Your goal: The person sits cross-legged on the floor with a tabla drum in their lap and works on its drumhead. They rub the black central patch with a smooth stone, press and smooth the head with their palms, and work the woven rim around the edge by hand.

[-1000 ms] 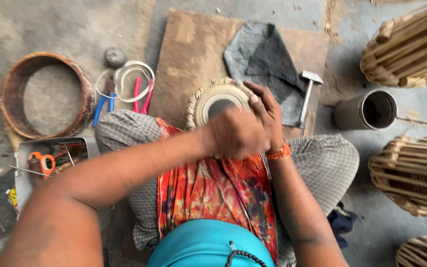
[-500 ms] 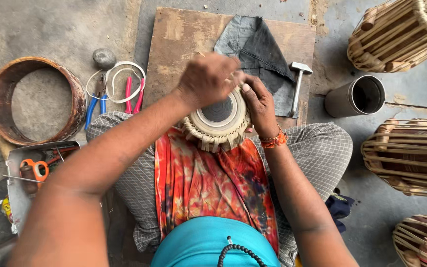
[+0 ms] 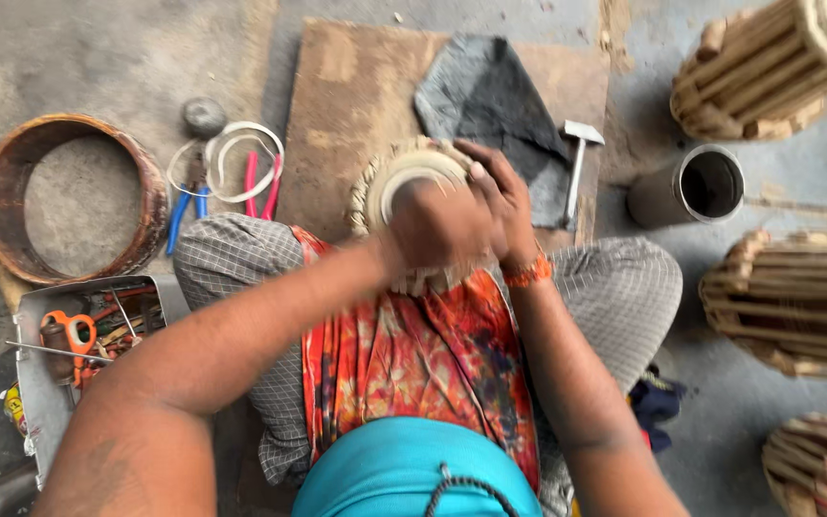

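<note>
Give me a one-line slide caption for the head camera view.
Seated person's left hand and right hand grip a small round drum head with braided rim over a brown board.

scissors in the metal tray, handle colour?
Orange handles on the scissors, lying in the grey metal tray; head view.

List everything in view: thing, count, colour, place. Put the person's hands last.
Small drum: one, pale laced rim, in the lap, both hands on it.
Wooden board: one, brown, on the floor ahead.
Dark cloth: one, grey, on the board.
Hammer: one, metal head, board's right edge.
Metal cylinder: one, grey, right of the hammer.
Laced drum bodies: three, tan, along the right side.
Round hoop: one, rusty brown, far left.
Pliers: two pairs, blue and pink handles, beside the hoop.
Tool tray: one, metal, orange scissors inside, lower left.
Left hand: on the drum head.
Right hand: gripping the drum's far rim.
</note>
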